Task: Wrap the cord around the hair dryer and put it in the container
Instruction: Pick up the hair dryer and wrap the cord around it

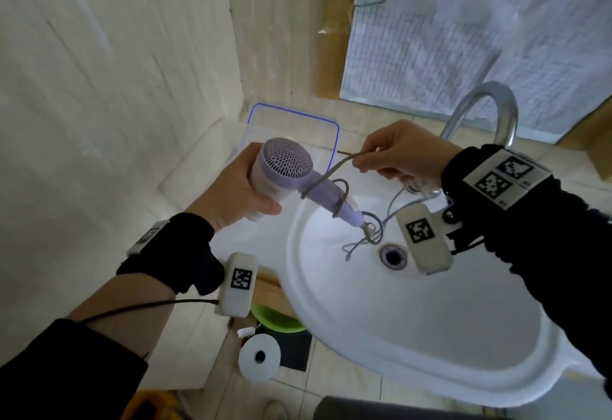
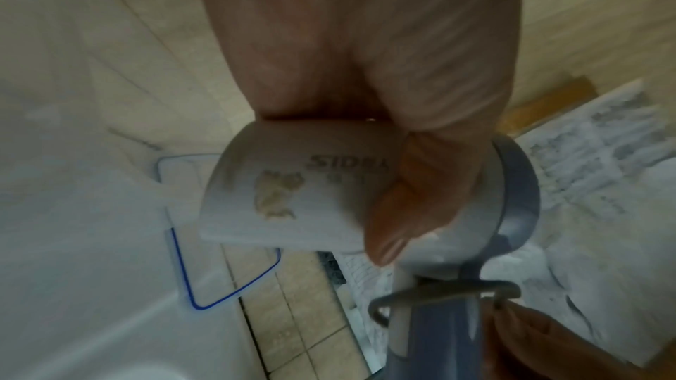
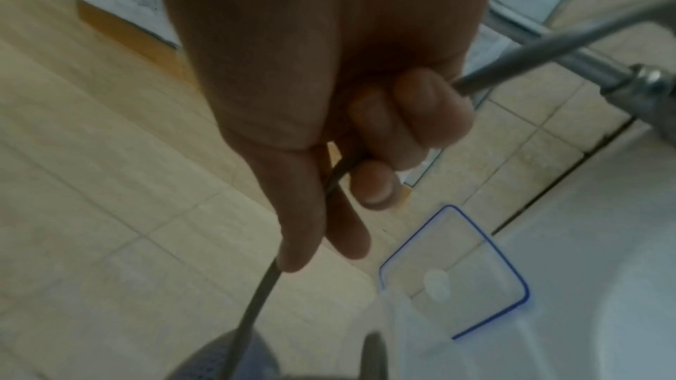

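Observation:
My left hand (image 1: 238, 188) grips the white barrel of a white and lilac hair dryer (image 1: 288, 168), held over the left side of the sink. Its lilac handle (image 1: 328, 196) points down to the right with a few loose turns of grey cord (image 1: 331, 174) round it. My right hand (image 1: 397, 151) pinches the cord a little to the right of the dryer, and the rest of it hangs in loops above the basin. The left wrist view shows my thumb across the barrel (image 2: 292, 192). In the right wrist view my fingers (image 3: 373, 181) curl round the cord (image 3: 256, 299). A clear container with a blue rim (image 1: 334, 128) stands behind the dryer.
A white sink (image 1: 414, 337) with a drain (image 1: 393, 255) lies below the hands. A chrome tap (image 1: 496, 101) arches at the back right. Beige tiled walls close in on the left. A toilet roll (image 1: 260, 356) and a green basin (image 1: 278, 320) lie on the floor below.

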`<state>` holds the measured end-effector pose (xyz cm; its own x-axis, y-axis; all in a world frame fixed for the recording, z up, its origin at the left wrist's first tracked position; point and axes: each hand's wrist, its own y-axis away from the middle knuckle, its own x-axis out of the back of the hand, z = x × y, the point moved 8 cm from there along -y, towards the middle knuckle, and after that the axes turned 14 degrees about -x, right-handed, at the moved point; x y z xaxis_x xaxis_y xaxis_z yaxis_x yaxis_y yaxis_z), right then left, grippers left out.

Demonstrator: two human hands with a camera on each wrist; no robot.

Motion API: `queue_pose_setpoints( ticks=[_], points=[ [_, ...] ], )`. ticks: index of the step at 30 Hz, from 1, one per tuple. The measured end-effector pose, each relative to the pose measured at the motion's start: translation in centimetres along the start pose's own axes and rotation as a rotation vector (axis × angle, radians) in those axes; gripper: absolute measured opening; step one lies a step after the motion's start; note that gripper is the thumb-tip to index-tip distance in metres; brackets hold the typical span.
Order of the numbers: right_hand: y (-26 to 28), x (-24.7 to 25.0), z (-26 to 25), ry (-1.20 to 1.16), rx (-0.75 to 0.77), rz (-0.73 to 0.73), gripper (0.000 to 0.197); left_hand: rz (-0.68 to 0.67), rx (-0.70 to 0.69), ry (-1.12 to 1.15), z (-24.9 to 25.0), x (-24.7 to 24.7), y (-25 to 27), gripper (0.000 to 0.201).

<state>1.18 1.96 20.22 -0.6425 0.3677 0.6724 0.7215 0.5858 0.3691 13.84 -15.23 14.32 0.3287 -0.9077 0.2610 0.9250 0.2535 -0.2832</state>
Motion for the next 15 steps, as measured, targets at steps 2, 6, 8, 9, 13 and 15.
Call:
queue_pose_setpoints(
  ticks=[2, 6, 8, 9, 13, 15],
  points=[
    [-0.3, 0.1, 0.6, 0.094, -0.027, -0.005, 0.031, -0.076, 0.002, 0.001, 0.4, -0.2, 0.0, 0.071],
    [-1.3, -0.5, 1.7, 0.144, -0.069, -0.044, 0.042, -0.186, 0.025, 0.189, 0.4, -1.5, 0.1, 0.081],
    [-1.6, -0.7, 2.4, 0.057, -0.081, -0.095, 0.039, -0.186, 0.049, 0.326, 0.2, -1.8, 0.2, 0.079],
    [-1.7, -0.8, 2.7, 0.0, -0.079, -0.118, 0.035, -0.179, 0.06, 0.387, 0.1, -1.7, 0.2, 0.075],
    [-2.0, -1.1, 3.6, -0.201, -0.047, -0.194, 0.023, -0.113, 0.089, 0.616, -0.5, -1.5, 0.3, 0.052],
    [-1.9, -1.5, 3.8, -0.297, -0.039, -0.233, 0.022, -0.045, 0.094, 0.734, -0.9, -1.5, 0.5, 0.052]
  ],
)
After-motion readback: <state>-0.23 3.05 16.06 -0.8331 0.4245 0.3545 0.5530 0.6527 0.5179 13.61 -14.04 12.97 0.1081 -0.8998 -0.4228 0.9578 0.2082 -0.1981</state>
